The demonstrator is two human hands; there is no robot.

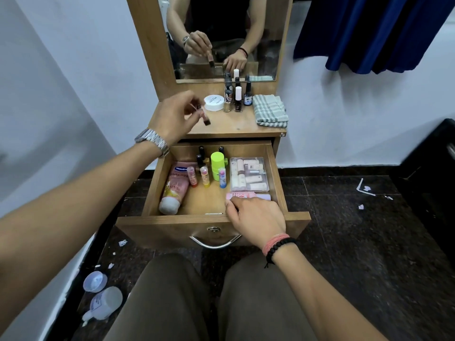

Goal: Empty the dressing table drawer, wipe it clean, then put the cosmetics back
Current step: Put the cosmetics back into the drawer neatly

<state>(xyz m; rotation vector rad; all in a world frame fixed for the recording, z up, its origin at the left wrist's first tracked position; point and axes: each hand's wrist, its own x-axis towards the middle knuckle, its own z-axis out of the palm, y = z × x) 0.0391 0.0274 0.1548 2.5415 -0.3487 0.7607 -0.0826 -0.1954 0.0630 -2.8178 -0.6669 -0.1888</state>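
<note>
The drawer [275, 168] stands pulled out and is mostly full, so the emptying looks only partly done, with a few bottles and a white jar [213, 102] already on the table top [221, 129] beside a folded checked cloth [270, 110]. The right hand [257, 221] lies over the drawer's front right corner, palm down, wrist bent across the front rim, with its fingertips [231, 205] curled onto the near edge of a pink tube [246, 196]. That tube lies flat with its long axis running left to right, parallel to the drawer front and just in front of a clear plastic box [250, 174] of small bottles. The fingers meet it from the front and above, crosswise to its length. They touch it, but whether they have closed around it I cannot tell, since the hand covers the contact. A lift would likely need the thumb to come under the tube's front side, where little room shows between tube and drawer wall. The left hand [176, 118] is well away, raised over the table top's left part, arm stretched forward, pinching a small pinkish bottle [204, 116] between thumb and fingers, dark cap pointing down and to the right, above the wood and not yet set down. The right hand is plainly the nearer one to the tube.
</note>
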